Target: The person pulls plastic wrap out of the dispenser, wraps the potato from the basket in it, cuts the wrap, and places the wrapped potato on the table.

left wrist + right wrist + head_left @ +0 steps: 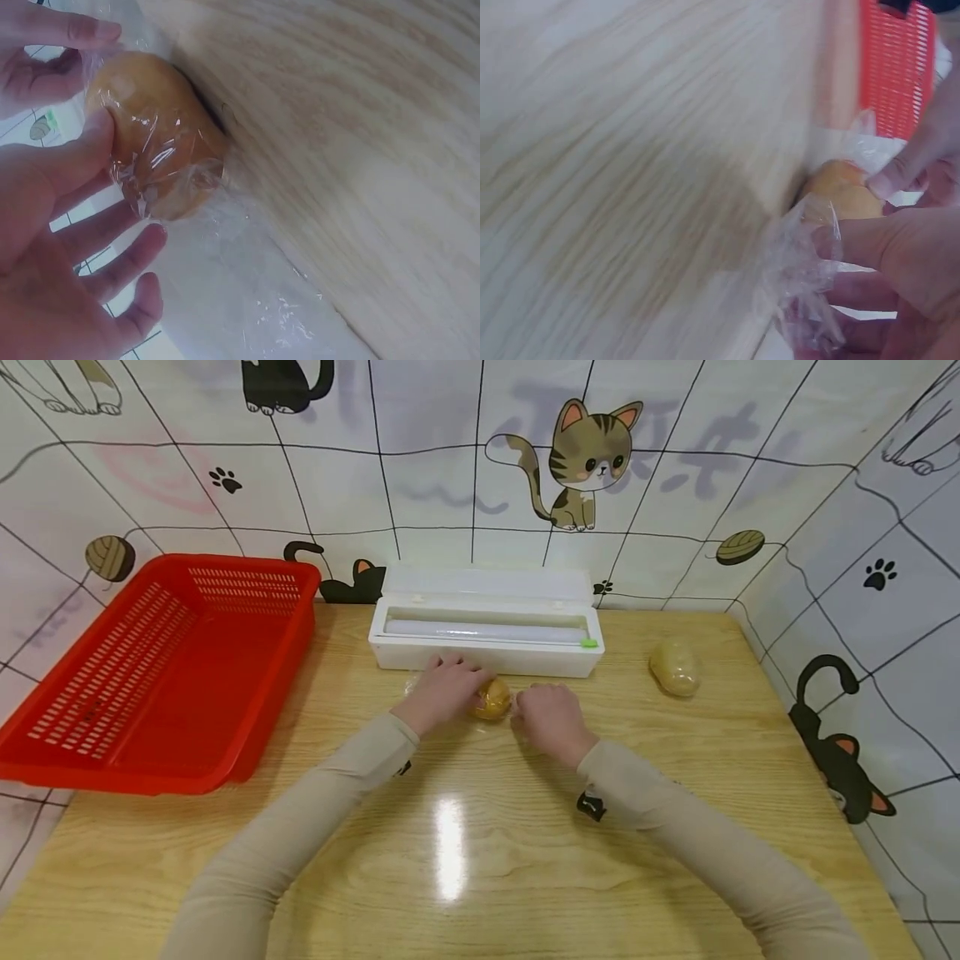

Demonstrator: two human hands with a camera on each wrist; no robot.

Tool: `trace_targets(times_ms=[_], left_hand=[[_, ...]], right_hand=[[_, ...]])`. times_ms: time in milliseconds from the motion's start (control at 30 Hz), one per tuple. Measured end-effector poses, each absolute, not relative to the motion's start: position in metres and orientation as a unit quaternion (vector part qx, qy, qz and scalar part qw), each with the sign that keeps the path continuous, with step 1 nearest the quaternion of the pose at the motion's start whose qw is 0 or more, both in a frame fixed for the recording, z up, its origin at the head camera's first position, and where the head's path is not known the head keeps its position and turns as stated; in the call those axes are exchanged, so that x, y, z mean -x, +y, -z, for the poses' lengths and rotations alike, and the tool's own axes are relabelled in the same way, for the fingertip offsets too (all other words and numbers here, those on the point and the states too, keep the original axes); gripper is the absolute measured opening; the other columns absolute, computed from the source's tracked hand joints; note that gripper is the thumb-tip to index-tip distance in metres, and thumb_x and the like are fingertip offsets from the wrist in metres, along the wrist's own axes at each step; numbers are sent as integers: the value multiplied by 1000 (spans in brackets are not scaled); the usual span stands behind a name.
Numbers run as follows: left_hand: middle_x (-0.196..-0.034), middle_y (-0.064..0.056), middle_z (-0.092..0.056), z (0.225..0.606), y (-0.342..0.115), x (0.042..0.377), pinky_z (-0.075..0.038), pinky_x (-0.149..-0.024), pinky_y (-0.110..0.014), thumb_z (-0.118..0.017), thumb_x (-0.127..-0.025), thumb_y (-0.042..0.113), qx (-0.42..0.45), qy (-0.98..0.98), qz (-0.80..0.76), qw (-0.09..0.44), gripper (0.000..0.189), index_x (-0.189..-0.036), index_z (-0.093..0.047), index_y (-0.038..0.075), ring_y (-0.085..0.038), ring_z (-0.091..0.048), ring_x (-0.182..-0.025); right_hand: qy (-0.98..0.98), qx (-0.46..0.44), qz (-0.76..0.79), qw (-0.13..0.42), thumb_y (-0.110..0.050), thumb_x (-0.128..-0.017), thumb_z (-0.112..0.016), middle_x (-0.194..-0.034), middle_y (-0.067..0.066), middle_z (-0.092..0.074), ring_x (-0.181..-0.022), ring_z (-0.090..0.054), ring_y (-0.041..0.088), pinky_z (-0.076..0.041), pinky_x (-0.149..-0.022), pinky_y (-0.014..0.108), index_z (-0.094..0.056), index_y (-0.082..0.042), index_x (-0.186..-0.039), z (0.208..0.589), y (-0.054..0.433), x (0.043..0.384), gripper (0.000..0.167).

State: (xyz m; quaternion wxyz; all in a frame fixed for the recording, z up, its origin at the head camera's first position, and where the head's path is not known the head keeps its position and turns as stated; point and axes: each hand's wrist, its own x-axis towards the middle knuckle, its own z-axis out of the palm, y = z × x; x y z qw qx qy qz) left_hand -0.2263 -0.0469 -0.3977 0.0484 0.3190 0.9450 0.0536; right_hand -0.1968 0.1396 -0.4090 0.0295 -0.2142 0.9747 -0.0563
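A rounded, orange-yellow fruit or vegetable [493, 700] lies on the table, partly covered in clear cling film [255, 277]. My left hand [444, 689] holds it from the left; in the left wrist view its thumb presses on the orange-yellow produce [139, 86] and the fingers curl behind. Just to the right, my right hand [551, 717] grips a bunched end of the film [795, 251], seen in the right wrist view. Film also spreads flat on the left side. Behind both hands stands a white cling film dispenser [483, 658], its lid raised and a roll inside.
A red plastic basket [187, 685] stands on the left of the wooden table [360, 893]. Another pale yellow, film-wrapped piece [675, 667] lies at the back right. A cat-patterned sheet [427, 485] covers the wall behind and to the right.
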Motion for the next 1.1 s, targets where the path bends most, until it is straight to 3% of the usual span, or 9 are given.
trace_targets(times_ms=[133, 300, 467, 567, 700, 833, 933, 1033, 1100], left_hand=[[-127, 0, -61, 395, -50, 227, -30, -86, -44, -67, -89, 33, -321, 944, -62, 49, 47, -134, -58, 21, -24, -42, -106], [-126, 2, -62, 396, -52, 228, -25, -81, -45, -69, -87, 34, -319, 944, -73, 51, 49, -134, -59, 24, -24, -37, -102], [-126, 5, -62, 398, -53, 229, -23, -79, -44, -69, -86, 34, -320, 943, -80, 53, 49, -134, -59, 26, -23, -35, -100], [-128, 5, -61, 399, -52, 229, -23, -79, -44, -69, -86, 34, -320, 942, -85, 57, 49, -133, -60, 26, -22, -36, -100], [-129, 4, -61, 400, -49, 230, -23, -81, -45, -69, -86, 33, -323, 939, -98, 65, 47, -132, -61, 25, -23, -39, -104], [-130, 3, -60, 399, -48, 230, -23, -82, -44, -70, -87, 30, -317, 939, -108, 76, 46, -131, -62, 23, -25, -42, -108], [-129, 3, -61, 399, -47, 232, -24, -83, -44, -71, -87, 29, -311, 941, -107, 83, 46, -131, -62, 22, -25, -44, -107], [-126, 2, -63, 399, -45, 235, -25, -85, -44, -70, -87, 29, -311, 940, -105, 91, 45, -131, -62, 21, -24, -46, -104], [-124, 1, -64, 399, -43, 237, -25, -85, -45, -70, -88, 28, -314, 939, -104, 97, 44, -130, -62, 21, -24, -47, -103]], right_hand=[[965, 185, 144, 116, -21, -88, -70, -58, -2, -53, -55, -47, 14, -39, -49, 29, -61, -11, -62, 403, 142, 203, 29], [922, 176, 268, 217, -18, -87, -71, -60, -4, -60, -54, -44, 8, -36, -51, 23, -76, -5, -78, 402, 155, 217, 17], [853, 103, 396, 324, -10, -89, -68, -69, -4, -65, -60, -50, 6, -43, -59, 23, -74, 6, -97, 409, 167, 230, 19], [838, 79, 409, 352, -10, -90, -67, -69, -6, -64, -63, -51, 7, -44, -62, 24, -73, 5, -99, 411, 169, 234, 19], [889, 153, 304, 306, -16, -93, -62, -58, -5, -53, -55, -44, 9, -37, -54, 24, -74, -1, -81, 400, 163, 223, 22], [954, 222, 117, 162, -27, -96, -58, -60, 1, -52, -55, -49, 15, -42, -51, 31, -65, -4, -73, 387, 147, 198, 33], [967, 250, -30, 28, -36, -91, -64, -69, 7, -58, -63, -57, 23, -48, -57, 37, -64, -3, -77, 389, 134, 181, 36], [947, 269, -164, -60, -29, -90, -66, -72, 10, -60, -69, -58, 25, -47, -65, 38, -64, -2, -79, 400, 121, 173, 29], [930, 272, -234, -82, -21, -91, -64, -70, 8, -58, -67, -55, 22, -44, -67, 36, -64, -3, -78, 409, 113, 172, 22]])
